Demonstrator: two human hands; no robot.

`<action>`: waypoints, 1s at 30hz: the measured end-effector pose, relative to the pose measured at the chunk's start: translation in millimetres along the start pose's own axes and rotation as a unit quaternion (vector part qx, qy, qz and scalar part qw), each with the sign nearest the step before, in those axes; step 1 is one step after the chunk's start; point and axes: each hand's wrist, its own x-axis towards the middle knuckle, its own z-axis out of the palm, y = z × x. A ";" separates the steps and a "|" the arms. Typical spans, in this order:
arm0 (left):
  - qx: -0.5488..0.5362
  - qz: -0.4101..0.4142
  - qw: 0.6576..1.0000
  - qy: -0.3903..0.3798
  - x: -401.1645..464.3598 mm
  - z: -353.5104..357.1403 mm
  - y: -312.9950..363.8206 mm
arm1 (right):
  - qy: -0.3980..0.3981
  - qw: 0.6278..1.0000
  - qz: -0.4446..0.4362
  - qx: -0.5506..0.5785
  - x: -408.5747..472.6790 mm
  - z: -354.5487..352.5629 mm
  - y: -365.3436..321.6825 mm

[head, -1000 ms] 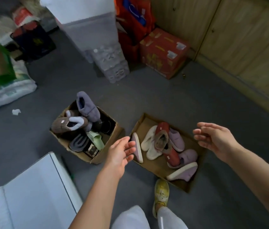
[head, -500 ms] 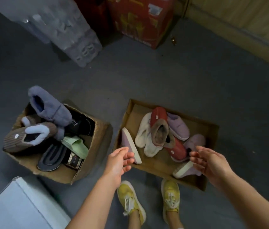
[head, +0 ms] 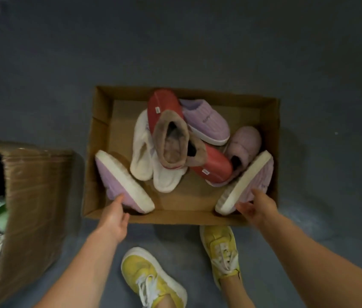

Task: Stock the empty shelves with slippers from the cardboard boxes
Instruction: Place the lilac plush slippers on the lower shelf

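Note:
An open, shallow cardboard box (head: 96, 138) lies on the floor right in front of me with several slippers in it. My left hand (head: 114, 215) grips the near end of a lilac slipper (head: 120, 181) that lies on its side at the box's left, white sole up. My right hand (head: 256, 206) grips the near end of a second lilac slipper (head: 249, 181) on its side at the box's right. Between them lie two red fur-lined slippers (head: 166, 127), a white pair (head: 144, 152), another lilac slipper (head: 206, 121) and a pink one (head: 242, 143).
A taller cardboard box (head: 31, 196) stands at the left, with dark and green slippers partly visible inside. My feet in yellow sneakers (head: 153, 278) stand just in front of the shallow box. Grey carpet floor (head: 175, 41) lies all around.
I have bent down closer over the shallow box. Both hands reached into it: the left took hold of the lilac slipper at the left, the right took hold of the one at the right.

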 end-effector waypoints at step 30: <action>0.033 0.380 0.924 0.018 -79.5 6.1 -13.5 | -0.067 0.878 -0.450 -0.146 -127.0 48.2 35.2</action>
